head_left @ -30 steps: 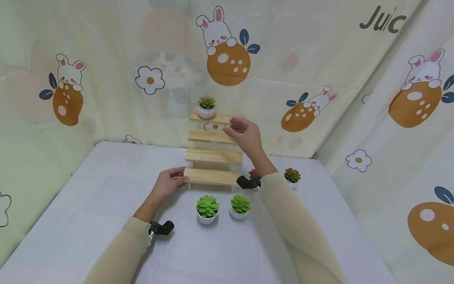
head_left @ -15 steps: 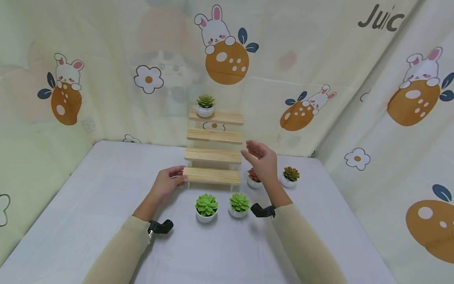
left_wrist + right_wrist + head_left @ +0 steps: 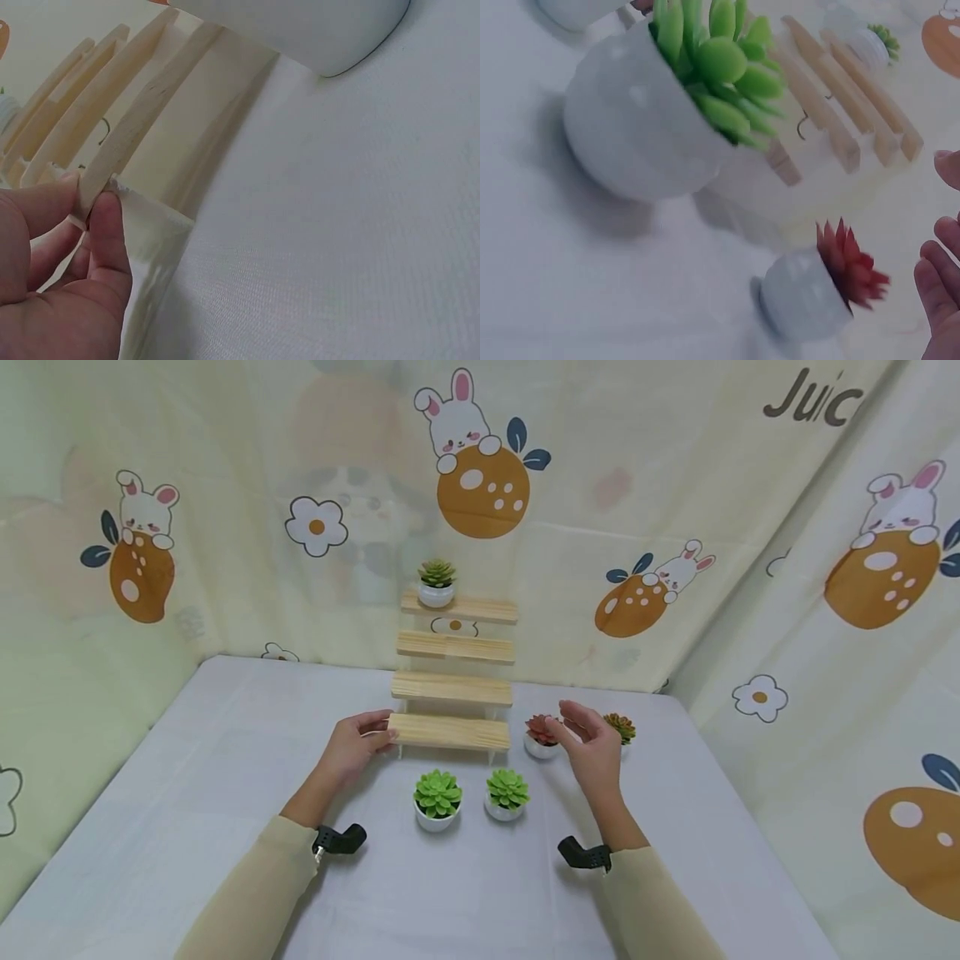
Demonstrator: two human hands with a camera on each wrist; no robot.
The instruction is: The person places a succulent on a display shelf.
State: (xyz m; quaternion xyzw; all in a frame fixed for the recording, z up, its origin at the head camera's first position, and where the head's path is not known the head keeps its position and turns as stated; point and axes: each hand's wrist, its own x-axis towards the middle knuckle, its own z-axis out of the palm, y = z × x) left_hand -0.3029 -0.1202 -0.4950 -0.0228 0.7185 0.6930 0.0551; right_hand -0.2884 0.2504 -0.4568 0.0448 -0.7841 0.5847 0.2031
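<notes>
Centrally, a four-step wooden plant stand (image 3: 453,681) rests on the white-clothed table (image 3: 187,827) against the printed curtain (image 3: 225,510). Its steps are flat slats of pale, straight-grained pine, each with its long axis running left to right across the head view; they rise like a staircase away from the person, carried on pale side supports. The left hand (image 3: 352,752) pinches the left end of the lowest slat (image 3: 127,142), thumb under and forefinger over, as the left wrist view shows. The right hand (image 3: 592,747) hovers above the table to the right of the stand, fingers relaxed and slightly bent, holding nothing.

A small succulent with dull green leaves in a round white pot (image 3: 437,583) stands upright at the left end of the top slat. Two bright green succulents, one on the left (image 3: 438,800) and one on the right (image 3: 507,795), stand side by side just before the lowest slat, in glossy, bulbous white pots. A red succulent (image 3: 538,735) sits just right of the stand, near the right hand's fingertips (image 3: 937,281). An orange-green succulent (image 3: 619,727) lies partly hidden behind that hand.
</notes>
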